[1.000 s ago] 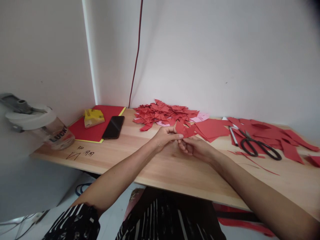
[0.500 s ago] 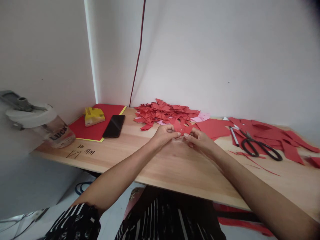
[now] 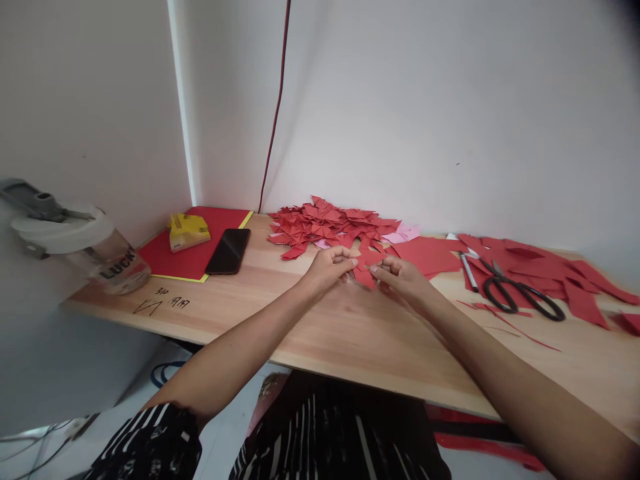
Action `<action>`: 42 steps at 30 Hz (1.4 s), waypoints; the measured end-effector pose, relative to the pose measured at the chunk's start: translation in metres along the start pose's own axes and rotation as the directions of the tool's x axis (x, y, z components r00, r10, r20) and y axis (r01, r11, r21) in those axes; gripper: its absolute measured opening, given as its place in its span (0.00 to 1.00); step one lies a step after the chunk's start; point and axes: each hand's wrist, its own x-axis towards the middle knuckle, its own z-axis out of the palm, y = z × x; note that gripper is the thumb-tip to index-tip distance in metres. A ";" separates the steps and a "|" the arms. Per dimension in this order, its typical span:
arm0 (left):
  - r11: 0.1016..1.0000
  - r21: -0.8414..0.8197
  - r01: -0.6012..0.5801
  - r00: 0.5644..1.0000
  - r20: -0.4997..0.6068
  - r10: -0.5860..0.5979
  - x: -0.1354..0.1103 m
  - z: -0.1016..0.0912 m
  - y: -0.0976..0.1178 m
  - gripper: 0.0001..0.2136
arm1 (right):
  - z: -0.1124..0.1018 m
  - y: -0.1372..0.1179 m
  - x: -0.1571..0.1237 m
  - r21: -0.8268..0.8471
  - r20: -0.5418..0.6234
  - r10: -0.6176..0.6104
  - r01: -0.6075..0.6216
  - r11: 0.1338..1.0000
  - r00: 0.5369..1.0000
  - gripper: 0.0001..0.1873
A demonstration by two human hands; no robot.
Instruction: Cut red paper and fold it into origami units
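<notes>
Red paper piece [image 3: 364, 268] is held just above the surface [image 3: 325, 333], mid-width & toward the back edge, btw the two hands. Left hand [image 3: 330, 263] has thumb & fingertips clamped on its left side. Right hand [image 3: 403, 277] is pinched on the right side, fingers curled. The piece is small, thin & partly hidden by the fingers, so its exact fold can't be told.

Risks, as a judgement:
- **Tearing:** pulling the two pinches apart too hard could tear the paper, esp. along a crease.
- **Dropping:** a slack pinch could drop it into the pile of folded red pieces [image 3: 325, 225] just behind. Same colour, so it would be hard to pick out again.
- **Knocking the sheets:** the stack of red sheets [image 3: 425, 255] sits just beside the right hand, & a wide wrist sweep could shove them out of line.
- **Catching a tool:** the scissors [image 3: 520, 293] & pen [image 3: 467, 270] lie further along toward the right edge, near the right forearm. A careless arm move could catch them.

The phone [image 3: 228, 252] is well apart toward the left back corner, prob. out of harm's way.
</notes>
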 end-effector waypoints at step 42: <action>0.962 0.105 -0.253 0.965 -0.049 0.259 -0.005 0.008 0.002 0.09 | 0.012 -0.008 -0.003 -0.090 -0.203 -0.300 0.288 0.953 0.932 0.14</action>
